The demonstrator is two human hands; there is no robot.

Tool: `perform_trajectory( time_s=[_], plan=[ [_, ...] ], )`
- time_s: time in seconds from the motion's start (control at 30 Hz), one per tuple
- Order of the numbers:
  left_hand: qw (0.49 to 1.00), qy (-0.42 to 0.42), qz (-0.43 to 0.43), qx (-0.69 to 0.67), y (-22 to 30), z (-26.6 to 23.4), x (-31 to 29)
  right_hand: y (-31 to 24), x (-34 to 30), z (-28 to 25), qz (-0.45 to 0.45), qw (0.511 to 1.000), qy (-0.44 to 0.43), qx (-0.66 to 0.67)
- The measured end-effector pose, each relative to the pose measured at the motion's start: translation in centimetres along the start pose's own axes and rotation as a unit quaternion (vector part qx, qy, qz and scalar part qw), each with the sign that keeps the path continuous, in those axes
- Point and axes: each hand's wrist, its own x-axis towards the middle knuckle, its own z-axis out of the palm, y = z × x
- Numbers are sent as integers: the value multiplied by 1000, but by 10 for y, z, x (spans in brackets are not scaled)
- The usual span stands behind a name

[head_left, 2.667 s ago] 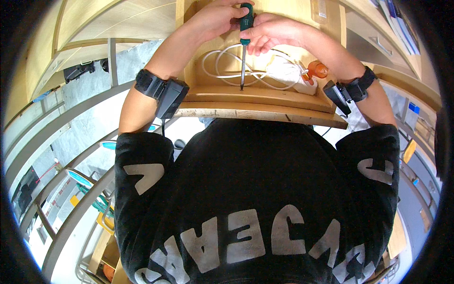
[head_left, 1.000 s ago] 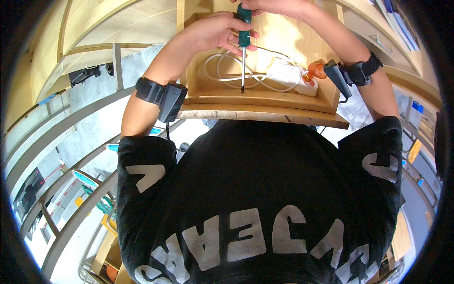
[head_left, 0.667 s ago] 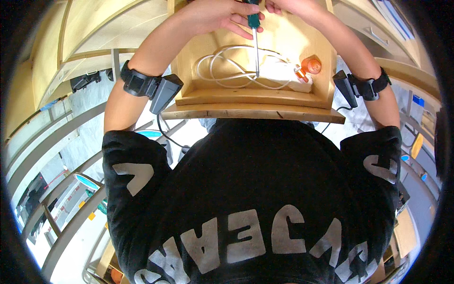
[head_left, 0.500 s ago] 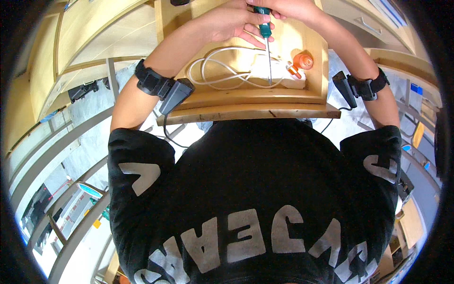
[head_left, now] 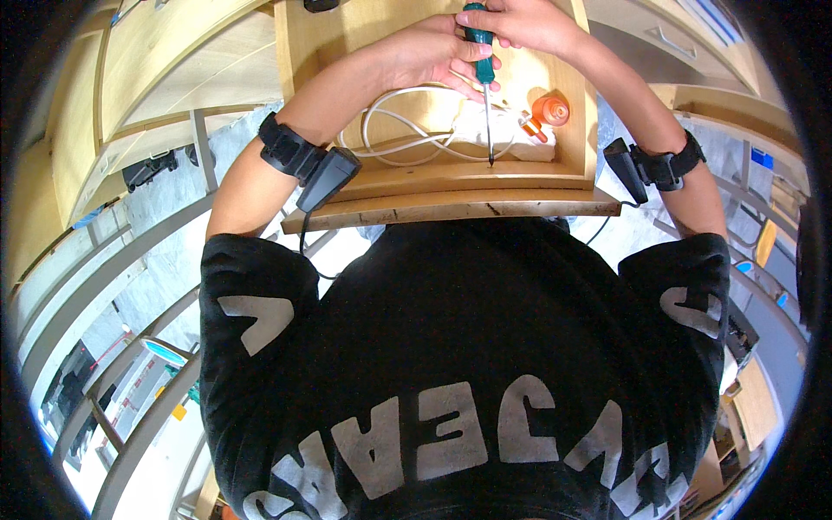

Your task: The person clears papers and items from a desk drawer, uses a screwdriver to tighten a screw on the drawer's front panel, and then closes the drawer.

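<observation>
A screwdriver (head_left: 480, 52) with a green handle points toward me, its thin shaft reaching down to the inner side of the wooden drawer's front board (head_left: 433, 180). My right hand (head_left: 529, 24) is closed around the butt end of the handle. Lower on the same handle, my left hand (head_left: 438, 54) holds it between thumb and fingers, some of them spread beneath. The tip seems to meet the wood, where a small dark spot shows; a screw cannot be made out.
Inside the drawer lie a looped white cable (head_left: 368, 121), a white block-like object (head_left: 529, 149), an orange bottle (head_left: 550, 110) and a small orange-red piece (head_left: 533, 130). A dark object (head_left: 321, 4) sits at the far left. Wooden cabinet fronts (head_left: 191, 52) flank the drawer.
The screwdriver's tip has moved slightly toward me, from above the white block to the front board. Both hands have shifted a little nearer with it, still on the handle.
</observation>
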Motion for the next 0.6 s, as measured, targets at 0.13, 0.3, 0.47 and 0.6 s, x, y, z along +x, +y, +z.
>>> perform_trajectory(
  time_s=[0.13,0.3,0.47,0.6],
  plan=[
    [1000,3,2,-6,-2,-1,0,1,1,2,8,1000,1,1],
    [1000,8,-6,-4,2,1,-1,2,1,0,-2,999,-6,32],
    [1000,-12,-6,-17,0,-5,1,0,0,-2,-27,999,-4,29],
    [999,-31,-3,-13,0,-8,3,3,3,-2,21,1000,5,-6]
  ],
)
